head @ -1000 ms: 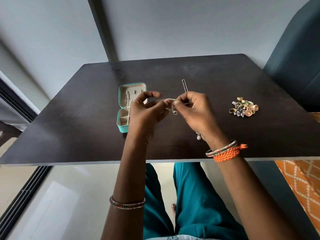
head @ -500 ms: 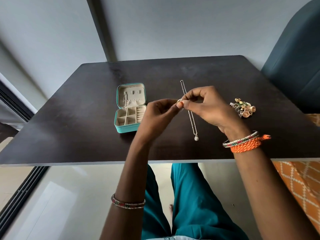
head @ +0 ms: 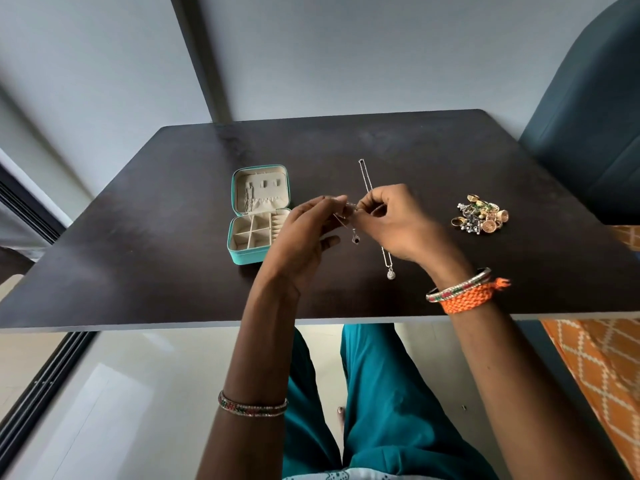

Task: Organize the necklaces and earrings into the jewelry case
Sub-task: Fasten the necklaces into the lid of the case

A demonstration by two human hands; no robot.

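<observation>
From the head camera, at frame centre your left hand (head: 304, 237) and right hand (head: 391, 223) both pinch a thin necklace (head: 354, 233), its dark pendant dangling between them. The open jewelry case (head: 242, 252) sits just left, nearer your left hand; a chain hangs in its lid, and its tray compartments look empty. A second necklace (head: 387, 258) lies lengthwise under your right hand, and the earrings (head: 481, 218) are heaped at right.

place: home, living/bedroom corner | cues: small dark wood table (head: 173, 237), teal upholstered chair (head: 588, 133), orange patterned fabric (head: 602, 368), glossy tile floor (head: 121, 393), sliding-door track (head: 41, 386), plain grey wall (head: 346, 46)
</observation>
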